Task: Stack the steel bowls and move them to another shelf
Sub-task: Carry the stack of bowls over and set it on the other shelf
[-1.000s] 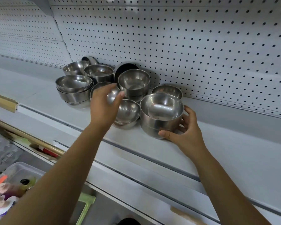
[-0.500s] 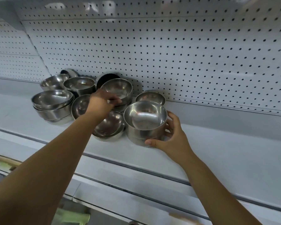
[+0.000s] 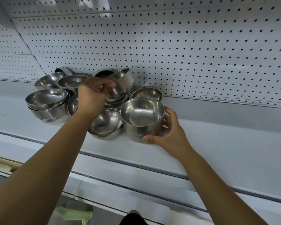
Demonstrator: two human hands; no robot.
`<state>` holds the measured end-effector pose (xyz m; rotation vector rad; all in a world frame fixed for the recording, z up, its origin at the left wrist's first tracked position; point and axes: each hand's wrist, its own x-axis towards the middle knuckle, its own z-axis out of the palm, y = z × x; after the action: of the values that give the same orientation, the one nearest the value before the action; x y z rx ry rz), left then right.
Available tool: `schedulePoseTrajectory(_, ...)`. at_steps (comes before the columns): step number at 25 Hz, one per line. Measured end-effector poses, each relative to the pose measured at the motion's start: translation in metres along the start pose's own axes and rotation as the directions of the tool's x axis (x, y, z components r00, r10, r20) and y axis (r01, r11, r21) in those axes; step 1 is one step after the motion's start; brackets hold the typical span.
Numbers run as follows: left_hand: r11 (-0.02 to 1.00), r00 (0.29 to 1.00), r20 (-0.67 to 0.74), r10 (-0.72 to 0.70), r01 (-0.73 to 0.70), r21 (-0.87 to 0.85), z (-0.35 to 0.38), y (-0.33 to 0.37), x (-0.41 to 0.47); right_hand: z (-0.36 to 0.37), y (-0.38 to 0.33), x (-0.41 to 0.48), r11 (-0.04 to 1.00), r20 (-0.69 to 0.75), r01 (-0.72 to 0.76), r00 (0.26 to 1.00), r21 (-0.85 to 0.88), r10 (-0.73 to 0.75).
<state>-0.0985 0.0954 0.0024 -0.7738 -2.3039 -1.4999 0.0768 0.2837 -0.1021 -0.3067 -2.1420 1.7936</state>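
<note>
OK, far left on the white shelf point(image 3: 209, 143): the left stack point(image 3: 47, 104) of wide, shallow steel bowls, nested and upright, shiny w/ soft reflections. Behind it, two back bowls point(image 3: 71, 82) side by side near the pegboard point(image 3: 185, 46), plus a darker one tipped against the wall, only partly visible.

Now the left hand point(image 3: 92, 96), reaching in over the middle of the group. Fingers point(image 3: 107, 86) are curled and pinching the rim of the tilted bowl point(image 3: 122, 82). That one's deeper, straight-sided, tipped so its opening faces left, w/ its base towards the pegboard. It sits over more bowls nested beneath it; can't tell how many.

Just in front: the front bowl point(image 3: 105, 123), rounded and shallow, upright on the shelf, its rim right beside the next pile.

Then the right stack point(image 3: 142, 117), deep steel bowls nested together w/ seams showing down the side, top one polished like a mirror, standing on the shelf towards the front. The right hand point(image 3: 170, 132) wraps it: thumb low on the near side, fingers point(image 3: 169, 113) curled round the far side, touching the steel.

Behind that, a small bowl point(image 3: 147, 94) stands alone by the wall.

Down below the shelf edge, a green stool point(image 3: 75, 215), blurry.
</note>
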Motion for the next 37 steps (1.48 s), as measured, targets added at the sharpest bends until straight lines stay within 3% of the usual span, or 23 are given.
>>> schedulePoseTrajectory(4,0.998,0.998,-0.063,0.021,-0.024,-0.049,-0.005,0.026,-0.023,-0.001,0.000,-0.001,1.000,0.001,0.004,1.000,0.004,-0.004)
schedulePoseTrajectory(7,0.963,0.963,-0.009,0.268,-0.267,0.019,-0.004,0.041,-0.048,-0.001,-0.001,-0.001,1.000,0.013,0.007,1.000,0.003,-0.007)
schedulePoseTrajectory(11,0.844,0.850,0.091,0.519,-0.527,0.104,0.003,0.032,-0.074,-0.001,0.001,0.000,1.000,0.007,0.028,1.000,0.006,-0.029)
schedulePoseTrajectory(17,0.771,0.797,0.127,0.590,-0.603,0.206,0.014,0.023,-0.090,-0.002,-0.002,-0.002,0.999,0.004,0.024,1.000,-0.023,-0.024)
schedulePoseTrajectory(20,0.821,0.844,0.092,0.529,-0.536,0.196,0.016,0.023,-0.096,-0.002,-0.002,-0.002,0.999,0.012,0.027,1.000,-0.038,-0.027)
schedulePoseTrajectory(24,0.983,0.981,0.069,0.180,-0.181,0.016,0.024,0.031,-0.112,-0.002,0.000,-0.003,0.998,0.044,0.044,0.998,-0.043,-0.042)
schedulePoseTrajectory(28,0.972,0.981,0.169,-0.095,0.128,-0.196,0.030,0.028,-0.106,0.000,0.002,0.001,0.994,0.117,0.041,0.993,-0.104,-0.028)
schedulePoseTrajectory(30,0.939,0.968,0.228,-0.107,0.173,-0.296,0.032,0.025,-0.103,0.001,0.003,0.002,0.990,0.102,0.045,0.994,-0.133,-0.032)
schedulePoseTrajectory(37,0.920,0.960,0.269,-0.081,0.176,-0.350,0.031,0.023,-0.095,0.002,-0.003,0.000,0.993,0.022,-0.010,1.000,-0.116,0.012)
